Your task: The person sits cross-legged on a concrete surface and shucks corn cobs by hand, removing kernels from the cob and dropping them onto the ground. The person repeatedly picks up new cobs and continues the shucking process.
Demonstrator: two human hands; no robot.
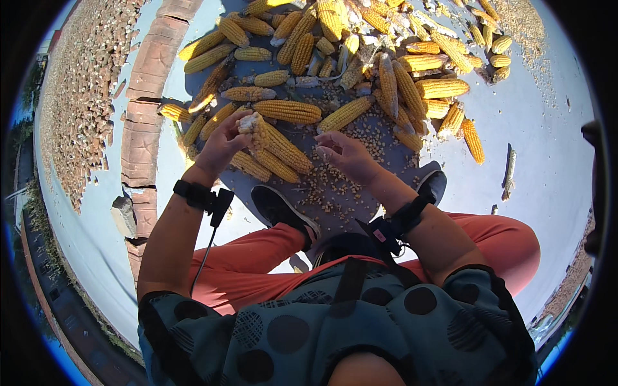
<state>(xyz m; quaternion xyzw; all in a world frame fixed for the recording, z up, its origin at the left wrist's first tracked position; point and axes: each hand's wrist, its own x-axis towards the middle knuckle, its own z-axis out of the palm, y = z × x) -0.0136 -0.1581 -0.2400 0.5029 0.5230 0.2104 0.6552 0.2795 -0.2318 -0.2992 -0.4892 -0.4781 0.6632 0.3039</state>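
Observation:
My left hand grips a corn cob that is bare and whitish at one end and bears yellow kernels lower down. Several yellow ears of corn lie just beneath and beside it. To the right, my right hand hovers over loose corn kernels with its fingers partly curled; no ear is in it. A full ear of corn rests between and beyond both hands. A heap of ears, some with husk remnants, spreads across the pale ground in front of me.
A row of reddish clay tiles runs along the left, with a grey stone against it. Further left lies a broad spread of kernels. My dark shoes flank the near kernels. A lone cob lies at the right.

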